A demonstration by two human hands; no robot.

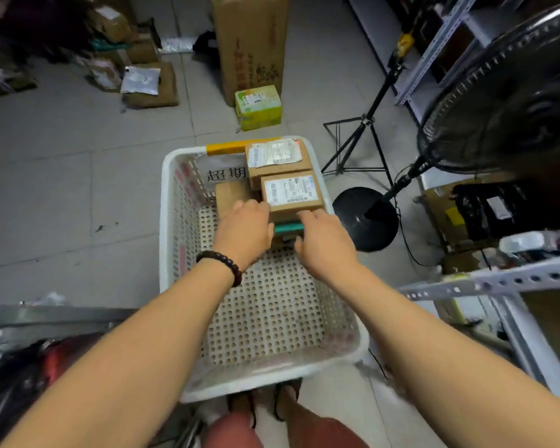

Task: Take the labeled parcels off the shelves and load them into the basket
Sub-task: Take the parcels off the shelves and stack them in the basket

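A white perforated basket [178, 253] stands on the floor in front of me. At its far end lie two brown cardboard parcels with white labels, one at the back [277, 158] and one nearer [291, 194], plus a plain brown box [232, 197] to their left. A small teal-edged parcel [287, 228] sits low between my hands, just below the nearer labeled box. My left hand [244, 229], with a bead bracelet at the wrist, holds its left side. My right hand [324, 242] holds its right side. Most of this parcel is hidden by my fingers.
A black standing fan [505, 92] with round base [366, 218] is right of the basket, beside a tripod [356, 140]. Metal shelving [498, 279] runs along the right. A tall carton [253, 43], a green box [257, 106] and loose parcels [141, 80] lie on the floor beyond.
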